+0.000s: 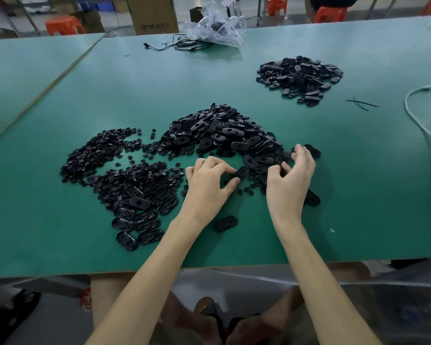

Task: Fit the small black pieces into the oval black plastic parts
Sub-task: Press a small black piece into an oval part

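Both bare forearms reach forward side by side, palms down and wrists nearly straight. The left hand [209, 181] has its fingers curled, with the thumb and forefinger tips drawn near each other and pointing right. The right hand [290, 181] is arched with its fingers bent downward; whether either hand grips anything cannot be told.

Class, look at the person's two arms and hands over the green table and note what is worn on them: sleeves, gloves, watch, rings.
Nothing is worn on either. The left hand and right hand are gloveless, with no ring or watch visible. The left forearm and right forearm are bare down to the picture's bottom edge; no sleeve shows.
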